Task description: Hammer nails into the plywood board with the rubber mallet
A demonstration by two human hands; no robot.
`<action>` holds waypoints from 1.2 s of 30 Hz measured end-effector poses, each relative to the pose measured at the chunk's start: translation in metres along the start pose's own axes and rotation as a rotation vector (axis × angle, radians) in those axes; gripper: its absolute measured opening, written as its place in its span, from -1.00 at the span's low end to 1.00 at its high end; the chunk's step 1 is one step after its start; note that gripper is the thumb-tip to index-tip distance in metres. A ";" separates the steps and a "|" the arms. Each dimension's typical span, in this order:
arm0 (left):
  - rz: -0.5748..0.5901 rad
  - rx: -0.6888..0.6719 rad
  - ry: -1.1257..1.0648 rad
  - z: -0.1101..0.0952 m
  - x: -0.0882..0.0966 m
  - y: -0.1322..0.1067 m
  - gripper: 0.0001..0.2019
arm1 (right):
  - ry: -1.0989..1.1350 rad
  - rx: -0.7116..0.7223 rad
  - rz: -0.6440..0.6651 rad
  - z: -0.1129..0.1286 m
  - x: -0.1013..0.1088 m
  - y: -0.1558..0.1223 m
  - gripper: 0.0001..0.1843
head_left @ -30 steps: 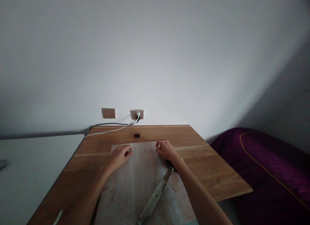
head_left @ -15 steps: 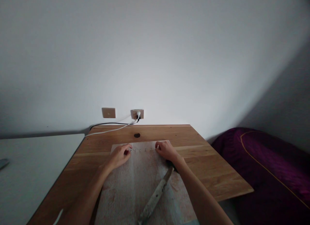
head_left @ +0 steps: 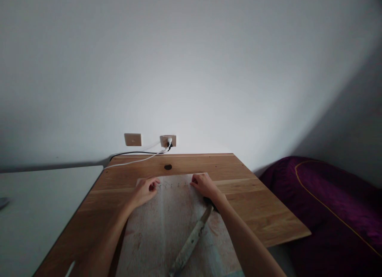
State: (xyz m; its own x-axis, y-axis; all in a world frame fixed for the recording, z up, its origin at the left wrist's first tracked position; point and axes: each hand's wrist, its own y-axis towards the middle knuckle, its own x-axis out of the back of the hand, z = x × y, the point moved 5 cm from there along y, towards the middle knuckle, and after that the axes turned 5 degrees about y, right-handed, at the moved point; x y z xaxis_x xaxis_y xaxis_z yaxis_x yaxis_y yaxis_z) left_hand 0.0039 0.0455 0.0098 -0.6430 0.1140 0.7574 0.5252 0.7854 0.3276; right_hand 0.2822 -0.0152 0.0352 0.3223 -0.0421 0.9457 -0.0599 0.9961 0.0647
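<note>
A whitish, worn wooden board (head_left: 167,229) lies on the wooden table, with several small nails (head_left: 178,185) standing in a row near its far edge. My left hand (head_left: 147,190) is at the left end of that row, thumb and forefinger pinched beside the leftmost nail. My right hand (head_left: 203,184) rests at the right end, its fingers curled together over the board. Whatever either hand pinches is too small to make out. A hammer (head_left: 191,243) lies slantwise on the board, its pale handle towards me. Its dark head is partly hidden under my right wrist.
The wooden table (head_left: 256,213) meets the wall, where a white plug sits in a socket (head_left: 169,140) with cables (head_left: 134,162) running left. A white surface (head_left: 44,217) adjoins on the left. Purple fabric (head_left: 334,197) bulges at the right.
My left hand has shifted slightly left, away from the leftmost nail, which shows more fully. My right hand and the hammer stay nearly the same.
</note>
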 end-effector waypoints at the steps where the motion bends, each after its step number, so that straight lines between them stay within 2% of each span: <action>1: 0.007 0.006 -0.004 0.001 0.000 0.000 -0.69 | 0.000 0.001 -0.002 0.000 0.000 0.000 -0.83; 9: 0.038 0.027 -0.161 0.014 0.001 0.001 -0.66 | 0.004 0.012 0.008 0.002 0.001 -0.001 -0.84; 19: 0.040 0.029 -0.204 0.012 0.005 0.001 -0.71 | 0.008 0.023 0.014 0.003 0.001 0.000 -0.85; 31: 0.064 0.022 -0.166 0.015 0.008 0.001 -0.83 | 0.031 0.026 -0.021 -0.003 -0.001 0.000 -0.86; 36: 0.044 0.008 -0.102 0.016 0.003 0.002 -0.83 | 0.028 0.023 -0.019 0.000 0.001 0.000 -0.84</action>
State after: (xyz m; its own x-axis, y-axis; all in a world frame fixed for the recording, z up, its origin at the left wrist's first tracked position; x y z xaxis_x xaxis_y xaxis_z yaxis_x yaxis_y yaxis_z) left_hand -0.0062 0.0570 0.0037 -0.6733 0.2094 0.7091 0.5499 0.7829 0.2909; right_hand 0.2827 -0.0157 0.0363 0.3503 -0.0581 0.9348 -0.0750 0.9931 0.0898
